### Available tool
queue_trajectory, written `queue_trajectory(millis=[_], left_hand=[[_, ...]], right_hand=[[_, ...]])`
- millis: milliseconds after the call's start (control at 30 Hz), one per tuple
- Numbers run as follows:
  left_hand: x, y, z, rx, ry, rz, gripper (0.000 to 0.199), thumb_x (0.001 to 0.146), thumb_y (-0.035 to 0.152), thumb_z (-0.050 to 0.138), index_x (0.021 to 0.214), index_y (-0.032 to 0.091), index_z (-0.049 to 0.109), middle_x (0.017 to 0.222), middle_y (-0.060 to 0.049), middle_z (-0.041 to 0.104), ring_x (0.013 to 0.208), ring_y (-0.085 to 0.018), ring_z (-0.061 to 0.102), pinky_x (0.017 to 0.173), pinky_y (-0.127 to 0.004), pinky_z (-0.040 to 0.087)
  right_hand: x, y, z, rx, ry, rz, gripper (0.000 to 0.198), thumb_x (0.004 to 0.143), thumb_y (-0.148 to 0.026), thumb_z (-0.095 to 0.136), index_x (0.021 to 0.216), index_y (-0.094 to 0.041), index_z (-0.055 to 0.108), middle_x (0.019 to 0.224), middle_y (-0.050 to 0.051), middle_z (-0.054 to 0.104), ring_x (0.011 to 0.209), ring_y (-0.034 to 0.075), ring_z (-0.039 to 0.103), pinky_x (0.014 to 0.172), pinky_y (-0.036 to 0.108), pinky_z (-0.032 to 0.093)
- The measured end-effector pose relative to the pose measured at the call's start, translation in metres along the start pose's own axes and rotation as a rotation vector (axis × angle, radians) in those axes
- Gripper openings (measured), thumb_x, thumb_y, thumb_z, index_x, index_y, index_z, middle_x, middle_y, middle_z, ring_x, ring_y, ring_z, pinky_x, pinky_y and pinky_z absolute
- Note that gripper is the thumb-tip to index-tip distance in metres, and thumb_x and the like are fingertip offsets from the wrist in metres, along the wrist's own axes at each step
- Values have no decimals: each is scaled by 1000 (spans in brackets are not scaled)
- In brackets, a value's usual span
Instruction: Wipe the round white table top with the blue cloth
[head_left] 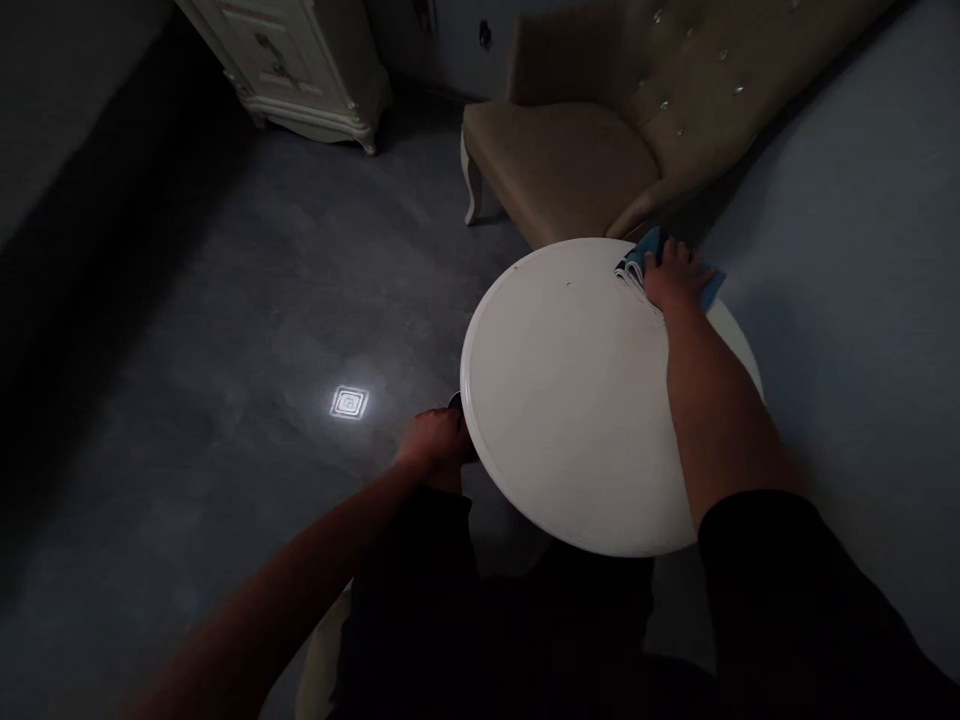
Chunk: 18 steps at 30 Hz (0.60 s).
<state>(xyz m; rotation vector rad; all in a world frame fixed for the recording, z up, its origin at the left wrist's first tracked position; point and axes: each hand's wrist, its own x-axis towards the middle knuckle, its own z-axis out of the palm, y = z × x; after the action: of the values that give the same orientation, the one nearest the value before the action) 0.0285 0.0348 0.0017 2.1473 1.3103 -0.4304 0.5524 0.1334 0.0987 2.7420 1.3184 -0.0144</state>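
Black sleeve [780, 560] and dark clothing [525, 630] fill the nearest part of the view, so murky that the lap and legs run together and the lower edge cuts them off. The right forearm covers part of the far side of a round white counter [570, 400]. At its end the right hand [679, 275] lies over a folded blue cloth [650, 245], fingers slightly bent and spread, holding it from above against the counter near the far rim; the palm hides most of the cloth, though layered white edges show on the left. The left hand [435, 440] is curled beside the counter's near left rim; a dark object [455, 401] shows just past it, mostly concealed, and whether the fingers have hold of it I cannot tell. Smooth and pale, the counter has a raised border and a couple of tiny dark specks. Beyond stands a beige button-tufted chair [562, 150], its back cropped by the top edge, and to the left a white panelled cabinet [300, 70], also cropped. A bright square patch [349, 402] glows on the mottled grey floor [247, 280], a blue-grey wall [862, 250] fills the right, and the upper left corner sinks into shadow
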Motion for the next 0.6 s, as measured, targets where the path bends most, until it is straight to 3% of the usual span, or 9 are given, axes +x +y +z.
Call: queue_trajectory(millis=[100, 233, 367, 500, 600], left_hand=[[-1, 1, 0, 7, 7, 6, 54, 117, 50, 45, 123, 22, 91, 131, -19, 89, 118, -35, 84, 102, -42, 63], [-4, 6, 2, 27, 26, 51, 50, 116, 51, 51, 126, 22, 91, 128, -20, 89, 118, -34, 85, 100, -39, 63], [-12, 12, 9, 24, 56, 111, 47, 114, 53, 61, 125, 18, 90, 125, -21, 89, 114, -33, 84, 97, -37, 60], [-20, 16, 18, -17, 83, 158, 46, 119, 45, 57, 123, 12, 89, 126, -22, 87, 111, -29, 80, 98, -39, 54], [-22, 16, 22, -44, 67, 160, 44, 120, 43, 57, 122, 11, 89, 127, -23, 87, 113, -30, 80, 97, -38, 54]], right_hand=[[-32, -8, 0, 31, 17, 3, 81, 127, -55, 16, 188, -2, 27, 193, 39, 15, 178, 55, 21, 132, 89, 24], [-111, -15, 7, 56, 27, -57, 78, 125, -54, 29, 189, -12, 33, 197, 24, 24, 180, 55, 21, 138, 91, 16], [-225, -18, 19, 47, 21, -128, 77, 123, -55, 30, 188, -14, 38, 198, 20, 26, 181, 54, 21, 140, 89, 17], [-354, -24, 34, 42, 14, -235, 81, 120, -57, 35, 191, -18, 33, 198, 17, 26, 182, 54, 20, 141, 88, 19], [-440, -33, 46, 56, 5, -322, 87, 116, -63, 40, 195, -36, 18, 196, 3, 26, 182, 53, 21, 141, 90, 23]])
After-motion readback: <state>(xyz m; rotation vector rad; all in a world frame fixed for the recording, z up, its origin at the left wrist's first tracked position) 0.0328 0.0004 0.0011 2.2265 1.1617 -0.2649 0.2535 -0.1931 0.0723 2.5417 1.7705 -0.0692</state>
